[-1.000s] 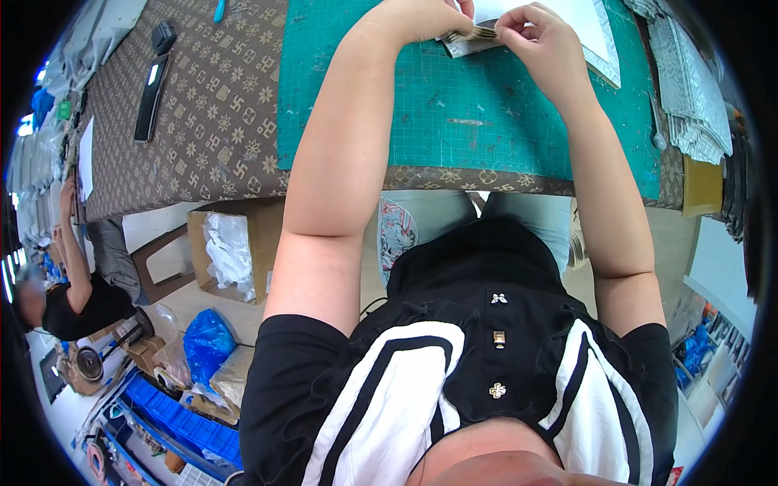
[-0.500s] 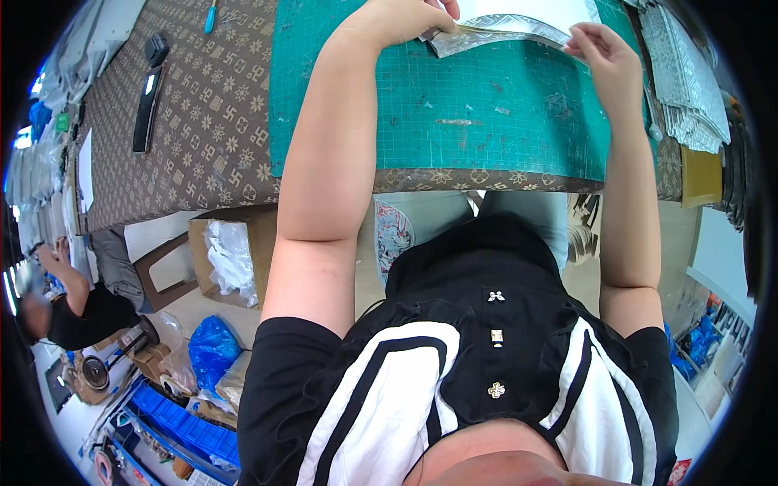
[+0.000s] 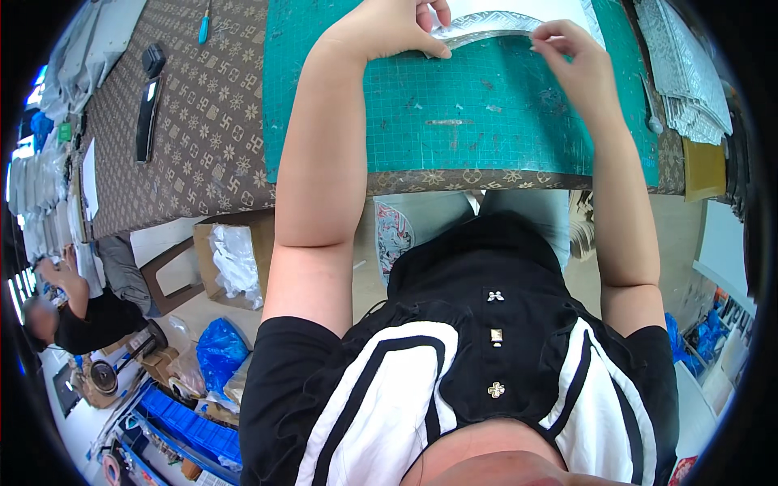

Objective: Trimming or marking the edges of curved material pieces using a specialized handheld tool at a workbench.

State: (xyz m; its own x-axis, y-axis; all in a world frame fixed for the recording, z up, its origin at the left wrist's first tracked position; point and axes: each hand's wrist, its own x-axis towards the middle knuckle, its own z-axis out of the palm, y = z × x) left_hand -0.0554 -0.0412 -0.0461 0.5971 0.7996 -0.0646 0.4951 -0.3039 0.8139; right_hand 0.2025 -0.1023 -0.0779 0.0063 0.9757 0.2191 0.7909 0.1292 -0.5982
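Observation:
A silver strip with an embossed pattern point(image 3: 494, 22) lies along the near edge of a white sheet point(image 3: 551, 6) on a green cutting mat point(image 3: 486, 121). Its near edge bows in a curve. My left hand point(image 3: 397, 28) has the strip's left end between thumb and fingers, the thumb at the near edge. With thumb and fingertips together, my right hand point(image 3: 571, 65) pinches the strip's edge at its right part. The sheet's far side runs out of the picture.
A patterned brown cloth point(image 3: 219, 121) covers the table. On it lie a black phone-like device point(image 3: 148, 117) and a blue-handled tool point(image 3: 204, 28). Folded silver sheets point(image 3: 689, 81) are stacked at the right, near a spoon-shaped tool point(image 3: 653, 121). Another person point(image 3: 77, 308) is at far left.
My right hand has moved left along the strip, bringing its edge inward. My left thumb has come down toward the near edge. The whole view has shifted slightly.

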